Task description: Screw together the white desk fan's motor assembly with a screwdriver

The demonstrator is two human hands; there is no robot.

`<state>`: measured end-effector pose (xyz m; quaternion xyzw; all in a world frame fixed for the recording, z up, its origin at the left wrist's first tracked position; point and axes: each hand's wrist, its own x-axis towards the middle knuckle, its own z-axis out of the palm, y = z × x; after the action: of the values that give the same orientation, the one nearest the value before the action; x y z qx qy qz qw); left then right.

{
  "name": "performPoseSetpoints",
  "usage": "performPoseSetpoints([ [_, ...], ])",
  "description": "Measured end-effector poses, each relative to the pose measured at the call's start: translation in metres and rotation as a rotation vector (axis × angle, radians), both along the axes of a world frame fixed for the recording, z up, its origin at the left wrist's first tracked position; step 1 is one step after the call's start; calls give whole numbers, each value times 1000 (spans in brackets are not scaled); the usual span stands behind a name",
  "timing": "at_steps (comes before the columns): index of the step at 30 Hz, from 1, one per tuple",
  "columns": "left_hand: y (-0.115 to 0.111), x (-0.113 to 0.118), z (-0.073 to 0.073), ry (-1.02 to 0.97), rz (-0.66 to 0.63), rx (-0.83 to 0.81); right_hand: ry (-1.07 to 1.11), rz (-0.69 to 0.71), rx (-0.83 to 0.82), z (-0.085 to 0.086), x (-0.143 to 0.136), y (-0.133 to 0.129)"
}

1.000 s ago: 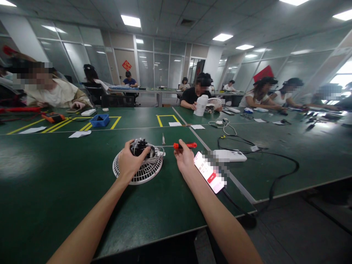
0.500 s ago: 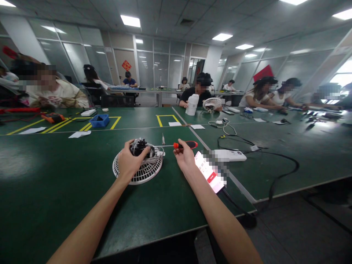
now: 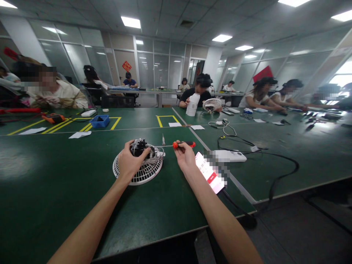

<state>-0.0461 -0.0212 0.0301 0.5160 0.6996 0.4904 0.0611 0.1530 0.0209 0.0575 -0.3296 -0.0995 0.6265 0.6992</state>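
Note:
A round white fan grille (image 3: 145, 173) lies on the green table with a black fan motor (image 3: 140, 147) and loose pale wires on top of it. My left hand (image 3: 129, 161) is wrapped round the motor, thumb on its near right side. In my right hand (image 3: 185, 156) is a screwdriver with a red and black handle (image 3: 189, 144), its fingers closed at the handle's front end. The shaft (image 3: 166, 146) lies level and points left at the motor's side; whether the tip sits on a screw I cannot make out. Behind the shaft is a small pale tool (image 3: 163, 139).
Right of my hand lie a lit phone (image 3: 210, 174) and a white casing (image 3: 231, 156). Black cables (image 3: 286, 157) run over the right table. Farther back are a blue bin (image 3: 99, 121), paper slips and an orange meter (image 3: 53, 117). A co-worker (image 3: 202, 90) opposite holds white fan parts.
My right fingers have shifted on the screwdriver handle, now bent round its red front end. The handle has moved slightly left. My left hand and the motor stay in place.

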Motion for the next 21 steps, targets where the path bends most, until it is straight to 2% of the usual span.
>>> performPoseSetpoints([
  [5, 1, 0, -1, 14, 0, -5, 19, 25, -31, 2, 0, -2],
  [15, 2, 0, -1, 19, 11, -6, -142, -32, -60, -8, -2, 2],
  [21, 2, -1, -1, 4, -1, -7, -61, -3, -76, -2, -2, 0],
])
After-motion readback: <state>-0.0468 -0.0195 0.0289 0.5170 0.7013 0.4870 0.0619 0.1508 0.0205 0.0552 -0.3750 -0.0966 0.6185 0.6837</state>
